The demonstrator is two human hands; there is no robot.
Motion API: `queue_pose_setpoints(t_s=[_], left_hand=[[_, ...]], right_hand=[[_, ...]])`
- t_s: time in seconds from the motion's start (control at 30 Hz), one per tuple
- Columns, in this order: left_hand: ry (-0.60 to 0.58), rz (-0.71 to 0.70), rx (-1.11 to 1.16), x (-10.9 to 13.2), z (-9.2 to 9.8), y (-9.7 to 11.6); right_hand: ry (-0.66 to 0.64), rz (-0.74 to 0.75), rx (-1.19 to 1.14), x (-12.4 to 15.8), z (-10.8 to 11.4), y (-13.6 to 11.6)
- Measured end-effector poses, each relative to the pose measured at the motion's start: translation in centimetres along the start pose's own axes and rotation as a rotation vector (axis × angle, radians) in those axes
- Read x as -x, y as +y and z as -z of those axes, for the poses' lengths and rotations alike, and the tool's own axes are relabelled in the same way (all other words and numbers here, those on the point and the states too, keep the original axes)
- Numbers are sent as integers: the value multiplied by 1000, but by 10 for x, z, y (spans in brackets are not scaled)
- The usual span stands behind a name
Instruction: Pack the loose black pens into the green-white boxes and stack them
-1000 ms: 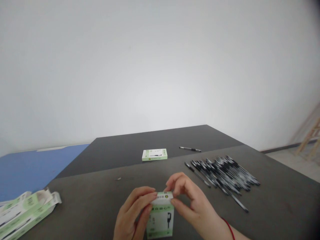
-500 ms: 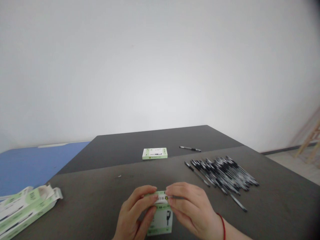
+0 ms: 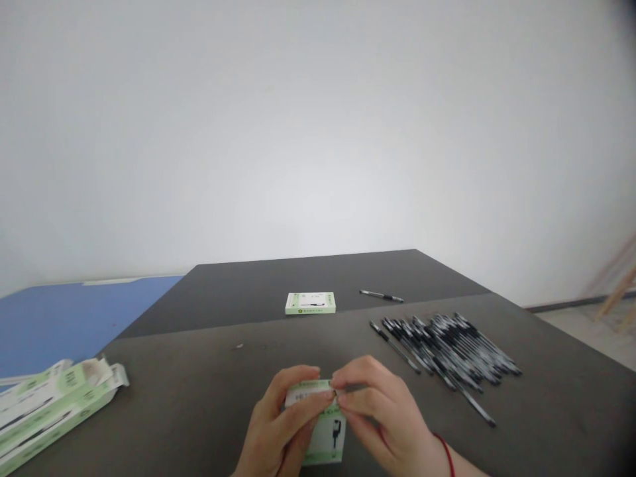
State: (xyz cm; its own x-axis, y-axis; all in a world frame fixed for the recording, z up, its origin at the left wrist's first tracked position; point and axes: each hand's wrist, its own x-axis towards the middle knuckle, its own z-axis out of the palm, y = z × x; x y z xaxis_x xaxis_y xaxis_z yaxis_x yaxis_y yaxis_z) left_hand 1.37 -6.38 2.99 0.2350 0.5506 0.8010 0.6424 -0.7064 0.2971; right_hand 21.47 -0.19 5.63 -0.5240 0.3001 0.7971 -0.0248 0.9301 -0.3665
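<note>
Low at the front of the table, a small green and white pen box (image 3: 328, 437) stands upright between my hands, its printed front toward me. My left hand (image 3: 285, 417) grips the box from the left, thumb across its upper end. From the right, my right hand (image 3: 380, 411) pinches the top right corner, with fingertips meeting the left thumb there. The fingers cover part of the box's top. To the right lies a pile of black and clear pens (image 3: 452, 348), spread side by side.
A closed pen box (image 3: 311, 303) lies flat farther back, with a single pen (image 3: 381, 295) to its right. At the left edge are several opened pen boxes (image 3: 54, 404). The dark table (image 3: 189, 391) has a blue surface (image 3: 144, 298) beyond its left side.
My left thumb has moved right along the box's top edge to meet my right fingertips. Both hands remain on the box. The view has shifted slightly.
</note>
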Motion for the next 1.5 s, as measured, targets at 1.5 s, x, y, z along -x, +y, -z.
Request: queue_pose_setpoints(t_s=[1.5], left_hand=[[-812,-18,198,-115,47,10]], right_hand=[[-536,-275,-106,-10,-15,20]])
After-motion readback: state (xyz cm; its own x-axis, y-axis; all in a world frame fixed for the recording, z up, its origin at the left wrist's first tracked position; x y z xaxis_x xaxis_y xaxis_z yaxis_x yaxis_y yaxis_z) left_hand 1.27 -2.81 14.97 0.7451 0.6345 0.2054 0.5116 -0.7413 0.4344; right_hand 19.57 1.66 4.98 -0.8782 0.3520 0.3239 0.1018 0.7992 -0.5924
